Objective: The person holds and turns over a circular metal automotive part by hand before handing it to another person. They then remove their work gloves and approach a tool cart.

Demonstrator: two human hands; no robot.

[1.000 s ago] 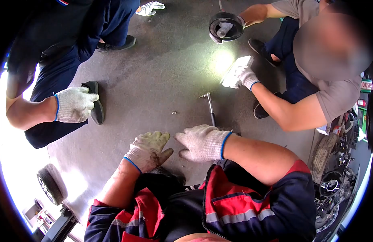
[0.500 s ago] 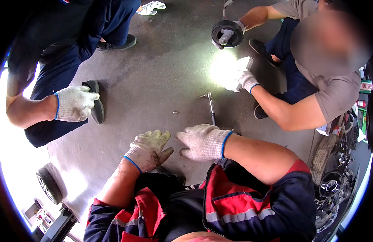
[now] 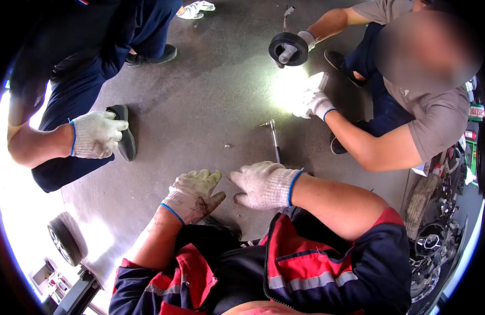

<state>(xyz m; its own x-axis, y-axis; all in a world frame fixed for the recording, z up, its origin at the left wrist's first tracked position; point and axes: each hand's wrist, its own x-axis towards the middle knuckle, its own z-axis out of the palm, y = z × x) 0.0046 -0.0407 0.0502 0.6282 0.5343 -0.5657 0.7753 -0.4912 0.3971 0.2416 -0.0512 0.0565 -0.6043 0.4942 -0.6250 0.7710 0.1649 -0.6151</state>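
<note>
My left hand (image 3: 195,195), in a soiled white knit glove, hovers over my lap with thumb and fingers apart and nothing in it. Close beside it, my right hand (image 3: 264,185), in a cleaner glove, has loosely bent fingers, the thumb apart, and no object showing. A ratchet wrench (image 3: 275,140) lies on the grey floor (image 3: 195,100) just beyond my right hand. Further left on the floor is a small metal piece (image 3: 227,146), too small to name.
At right a crouching co-worker holds a black ring-shaped part (image 3: 288,49) and a glaring work light (image 3: 318,81). Another person's gloved hand (image 3: 98,134) rests near their knee at left. A wheel (image 3: 64,241) stands lower left; car parts (image 3: 431,241) are piled right.
The co-worker's black ring-shaped part has shifted slightly left and tilted. Their light hand has moved a little. My hands have stayed in place.
</note>
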